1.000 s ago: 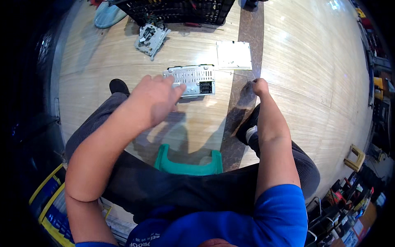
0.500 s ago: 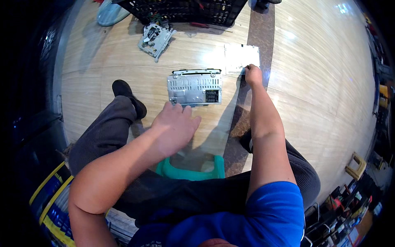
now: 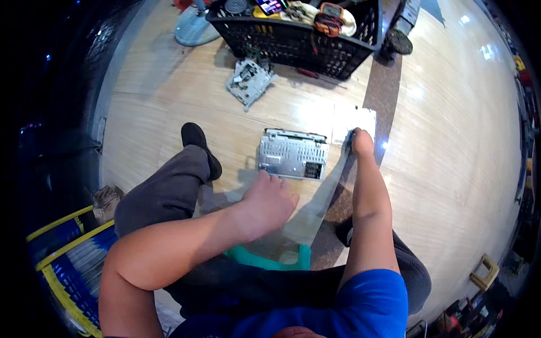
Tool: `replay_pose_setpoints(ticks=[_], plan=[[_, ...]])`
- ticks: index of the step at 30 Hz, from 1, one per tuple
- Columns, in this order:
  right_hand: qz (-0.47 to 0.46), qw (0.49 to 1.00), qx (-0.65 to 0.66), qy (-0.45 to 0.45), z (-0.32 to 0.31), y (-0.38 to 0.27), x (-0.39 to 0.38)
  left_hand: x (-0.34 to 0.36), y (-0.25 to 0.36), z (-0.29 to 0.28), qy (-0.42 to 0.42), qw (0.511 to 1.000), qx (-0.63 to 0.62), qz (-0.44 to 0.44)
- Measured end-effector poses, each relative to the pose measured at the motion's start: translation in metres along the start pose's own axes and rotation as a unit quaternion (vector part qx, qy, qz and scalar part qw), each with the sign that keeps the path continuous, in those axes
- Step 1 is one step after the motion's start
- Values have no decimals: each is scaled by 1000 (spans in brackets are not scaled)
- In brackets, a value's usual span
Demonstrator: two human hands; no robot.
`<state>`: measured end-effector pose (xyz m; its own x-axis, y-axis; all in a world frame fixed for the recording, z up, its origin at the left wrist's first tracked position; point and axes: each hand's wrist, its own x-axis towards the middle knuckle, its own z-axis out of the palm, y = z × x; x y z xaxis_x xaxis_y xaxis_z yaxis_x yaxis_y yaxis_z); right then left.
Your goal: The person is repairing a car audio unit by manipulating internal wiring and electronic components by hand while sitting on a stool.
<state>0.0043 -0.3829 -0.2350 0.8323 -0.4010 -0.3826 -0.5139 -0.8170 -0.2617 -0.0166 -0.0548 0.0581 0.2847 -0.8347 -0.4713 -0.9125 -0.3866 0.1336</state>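
Note:
My left hand (image 3: 265, 203) is just below the near edge of a silver metal car-stereo-like unit (image 3: 284, 155), fingers loosely bent and apart, holding nothing. The unit has slotted vents and a black connector block at its right corner. My right hand (image 3: 362, 142) has its fingers closed at the near part of a flat, pale metal plate (image 3: 360, 115) to the right of the unit; a small dark item shows at the fingertips, too small to make out. Farther back lies a loose silver mechanism (image 3: 248, 81) with green parts.
A black crate (image 3: 349, 56) holds an orange meter (image 3: 329, 17) and other items, with a red-handled tool (image 3: 307, 73) beside it. Also in view: a round pale base (image 3: 194, 34), a dark wheeled object (image 3: 399, 45), green stool (image 3: 270, 260), yellow-framed rack (image 3: 67, 265) and my outstretched left leg (image 3: 163, 191).
My left hand has drawn back from the unit's top to below its near edge. My right hand has moved forward onto the plate. The view has shifted, showing more of the crate.

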Motion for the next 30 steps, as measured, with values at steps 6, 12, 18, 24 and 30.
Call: replay_pose_setpoints(ticks=[6,12,18,24,30], plan=[[-17,999,-24,19,4,-1,4,-2,-2,10,61,998,-7,2],[-16,999,-35,23,7,-1,6,-5,-1,10,86,996,2,7],[-5,999,-47,9,7,-4,5,-4,0,9,75,997,8,4],[1,998,-56,18,14,1,7,-2,-1,5,52,998,28,10],[14,998,-57,35,12,-7,-1,-1,-4,11,30,999,15,18]])
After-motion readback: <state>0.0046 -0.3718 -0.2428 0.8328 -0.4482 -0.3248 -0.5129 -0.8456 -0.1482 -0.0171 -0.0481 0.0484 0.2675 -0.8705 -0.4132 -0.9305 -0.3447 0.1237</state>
